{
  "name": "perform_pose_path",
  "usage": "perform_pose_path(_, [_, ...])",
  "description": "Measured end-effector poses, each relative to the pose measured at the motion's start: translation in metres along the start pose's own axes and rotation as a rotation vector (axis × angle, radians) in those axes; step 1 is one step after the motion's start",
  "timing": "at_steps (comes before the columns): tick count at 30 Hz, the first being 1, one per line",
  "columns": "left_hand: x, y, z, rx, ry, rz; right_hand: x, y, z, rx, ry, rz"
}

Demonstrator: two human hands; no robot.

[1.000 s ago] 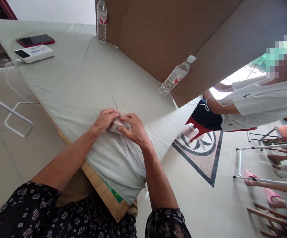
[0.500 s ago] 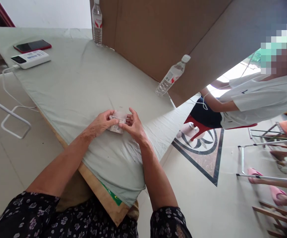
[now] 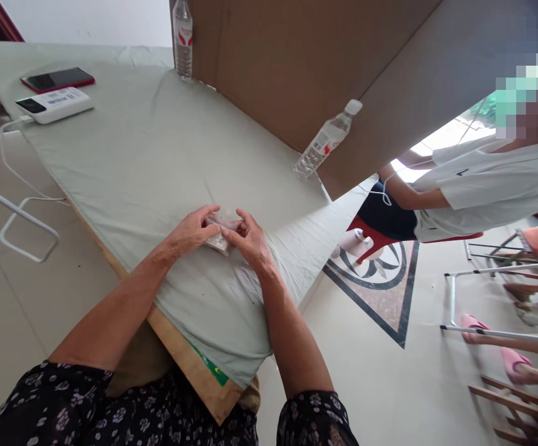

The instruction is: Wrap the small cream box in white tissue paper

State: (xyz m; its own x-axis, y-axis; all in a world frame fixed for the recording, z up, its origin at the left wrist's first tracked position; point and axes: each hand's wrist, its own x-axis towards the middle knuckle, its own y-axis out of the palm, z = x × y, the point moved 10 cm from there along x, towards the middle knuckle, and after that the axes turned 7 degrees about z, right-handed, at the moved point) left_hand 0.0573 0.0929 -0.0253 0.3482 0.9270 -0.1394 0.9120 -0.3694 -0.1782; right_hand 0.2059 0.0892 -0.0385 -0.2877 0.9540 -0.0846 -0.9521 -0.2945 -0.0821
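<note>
A small pale packet in clear plastic film (image 3: 218, 240) is between my hands, low over the cloth-covered table (image 3: 157, 161). My left hand (image 3: 195, 228) grips its left side, thumb in front and fingers behind. On the other side, my right hand (image 3: 249, 237) pinches the packet's right edge and film with thumb and bent fingers. The film bunches up along the packet's top between my fingertips. What is inside the wrap is too small to make out.
A tilted water bottle (image 3: 327, 141) and an upright one (image 3: 184, 40) stand by a cardboard panel (image 3: 296, 68). A phone (image 3: 59, 79) and a cabled white power bank (image 3: 55, 105) lie at the far left. Beyond the panel sits a person in a white shirt (image 3: 477, 179).
The clear film, raised above the packet before, is now folded down and bunched. The fingers of my right hand have curled in closer to the packet.
</note>
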Motion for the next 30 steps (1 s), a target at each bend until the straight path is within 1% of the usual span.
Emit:
perform_pose_path(4, [0.003, -0.003, 0.003, 0.052, 0.004, -0.007, 0.003, 0.003, -0.003, 0.017, -0.007, -0.016])
perform_pose_path(8, [0.003, -0.002, 0.002, 0.023, -0.001, 0.018, 0.005, 0.012, -0.003, -0.019, -0.051, -0.014])
perform_pose_path(9, [0.002, -0.002, 0.001, 0.012, -0.002, 0.017, 0.005, 0.01, 0.0, -0.037, -0.065, -0.013])
perform_pose_path(10, [0.002, -0.002, 0.001, -0.003, -0.005, 0.014, 0.004, 0.003, 0.005, -0.056, -0.088, -0.029])
perform_pose_path(11, [0.002, -0.002, 0.001, -0.022, -0.008, 0.014, 0.002, -0.01, 0.012, -0.069, -0.122, -0.077])
perform_pose_path(12, [0.002, -0.001, 0.001, -0.045, -0.01, 0.018, -0.001, -0.028, 0.022, -0.081, -0.161, -0.148])
perform_pose_path(13, [0.003, -0.001, 0.002, -0.069, -0.011, 0.023, -0.007, -0.055, 0.033, -0.073, -0.214, -0.278])
perform_pose_path(14, [0.003, 0.0, 0.003, -0.095, -0.013, 0.033, -0.017, -0.085, 0.043, -0.041, -0.261, -0.442])
perform_pose_path(15, [0.004, 0.001, 0.003, -0.112, -0.01, 0.035, -0.026, -0.11, 0.049, -0.01, -0.285, -0.582])
perform_pose_path(16, [0.004, 0.0, 0.004, -0.124, -0.012, 0.026, -0.032, -0.128, 0.054, 0.004, -0.294, -0.663])
perform_pose_path(17, [0.004, -0.001, 0.005, -0.131, -0.013, 0.018, -0.032, -0.135, 0.058, 0.0, -0.285, -0.662])
perform_pose_path(18, [0.004, -0.001, 0.006, -0.14, -0.015, 0.014, -0.027, -0.131, 0.059, -0.017, -0.251, -0.593])
perform_pose_path(19, [0.004, -0.001, 0.006, -0.142, -0.018, 0.012, -0.017, -0.119, 0.056, -0.048, -0.189, -0.474])
perform_pose_path(20, [0.004, -0.001, 0.006, -0.144, -0.021, 0.012, -0.007, -0.099, 0.05, -0.092, -0.113, -0.331])
perform_pose_path(21, [0.003, -0.001, 0.006, -0.146, -0.025, 0.013, 0.001, -0.078, 0.042, -0.134, -0.048, -0.218])
perform_pose_path(22, [0.003, 0.0, 0.006, -0.147, -0.028, 0.016, 0.007, -0.06, 0.037, -0.168, -0.011, -0.147])
perform_pose_path(24, [0.002, 0.001, 0.005, -0.148, -0.028, 0.025, 0.021, -0.028, 0.031, -0.232, 0.008, -0.048])
perform_pose_path(26, [0.002, 0.001, 0.003, -0.13, -0.021, 0.025, 0.034, -0.007, 0.029, -0.266, -0.006, 0.02])
perform_pose_path(28, [0.002, -0.001, 0.002, -0.092, -0.015, 0.019, 0.043, 0.005, 0.031, -0.251, -0.039, 0.061])
perform_pose_path(30, [0.002, -0.002, 0.001, -0.053, -0.007, 0.017, 0.045, 0.008, 0.037, -0.209, -0.102, 0.052])
